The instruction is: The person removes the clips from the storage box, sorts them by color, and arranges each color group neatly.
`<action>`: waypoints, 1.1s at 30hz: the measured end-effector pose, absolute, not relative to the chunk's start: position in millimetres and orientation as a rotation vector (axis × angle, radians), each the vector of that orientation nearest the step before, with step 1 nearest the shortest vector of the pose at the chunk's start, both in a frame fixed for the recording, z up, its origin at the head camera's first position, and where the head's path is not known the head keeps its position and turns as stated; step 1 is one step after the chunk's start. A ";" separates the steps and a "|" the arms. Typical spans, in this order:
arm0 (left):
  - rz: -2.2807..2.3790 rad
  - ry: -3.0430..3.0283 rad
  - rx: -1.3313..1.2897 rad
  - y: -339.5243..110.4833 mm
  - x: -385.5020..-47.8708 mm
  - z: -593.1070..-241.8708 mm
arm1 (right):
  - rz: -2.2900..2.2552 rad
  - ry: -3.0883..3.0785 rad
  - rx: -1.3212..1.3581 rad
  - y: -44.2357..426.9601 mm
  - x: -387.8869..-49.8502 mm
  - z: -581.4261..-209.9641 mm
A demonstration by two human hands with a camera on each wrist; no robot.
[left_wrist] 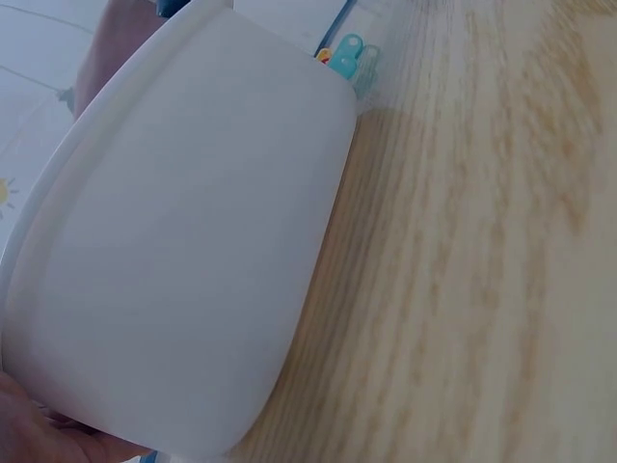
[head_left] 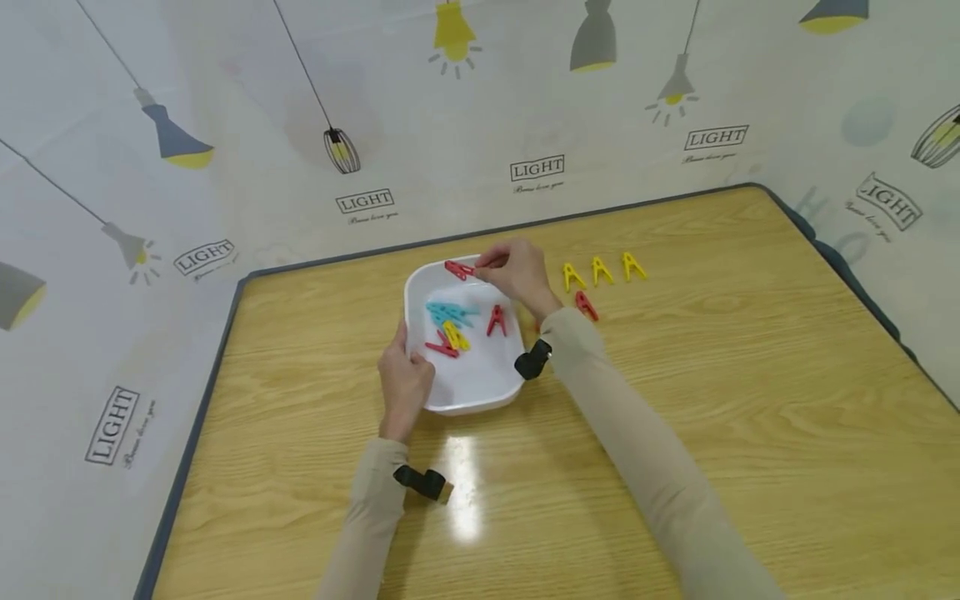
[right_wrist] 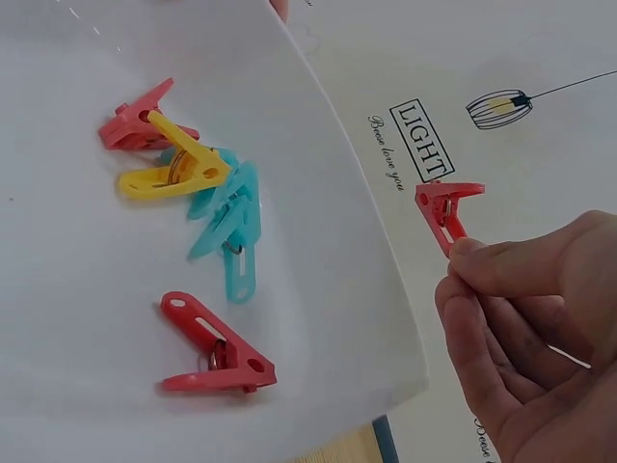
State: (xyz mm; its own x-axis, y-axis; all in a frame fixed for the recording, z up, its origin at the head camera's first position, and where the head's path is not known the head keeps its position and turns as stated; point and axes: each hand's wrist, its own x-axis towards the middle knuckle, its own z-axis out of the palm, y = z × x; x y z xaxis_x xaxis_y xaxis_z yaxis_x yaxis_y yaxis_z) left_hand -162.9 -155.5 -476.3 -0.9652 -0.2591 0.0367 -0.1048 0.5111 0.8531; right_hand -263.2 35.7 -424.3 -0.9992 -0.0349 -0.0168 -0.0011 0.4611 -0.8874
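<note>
My left hand (head_left: 405,379) grips the left rim of a white plastic basin (head_left: 472,387), thumb over the edge. Over the basin's far side, my right hand (head_left: 517,271) pinches a red clothespin (right_wrist: 443,212) between thumb and forefinger by one leg. Inside the basin, several teal clothespins (right_wrist: 229,212) lie bunched together beside a yellow clothespin (right_wrist: 174,169) and a red clothespin (right_wrist: 145,125). Another red clothespin (right_wrist: 217,352) lies apart from that group. The left wrist view is mostly filled by the basin's outer wall (left_wrist: 193,212).
To the right of the basin, three yellow clothespins (head_left: 598,271) stand in a row on the wooden table (head_left: 735,350), with a red clothespin (head_left: 587,306) in front. My right wrist partly hides something red beside the basin. A patterned wall covering (head_left: 450,125) borders the table.
</note>
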 end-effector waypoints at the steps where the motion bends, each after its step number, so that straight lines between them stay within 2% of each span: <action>1: -1.456 -2.591 0.312 -155.4 -162.5 -475.8 | -1.621 2.658 -0.034 37.8 -262.5 -424.8; 33: -1.454 -2.637 0.303 -154.8 -162.6 -475.3 | -1.718 2.743 0.095 113.5 -240.8 -439.6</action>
State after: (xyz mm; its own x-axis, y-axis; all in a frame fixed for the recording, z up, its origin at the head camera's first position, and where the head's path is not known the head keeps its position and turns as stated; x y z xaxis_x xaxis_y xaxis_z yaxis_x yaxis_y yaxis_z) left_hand -162.6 -154.8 -475.3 -0.9734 -0.2291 0.0048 -0.1183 0.5201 0.8458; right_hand -240.8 113.5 -439.6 -0.9937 0.1006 0.0503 -0.0014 0.4362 -0.8998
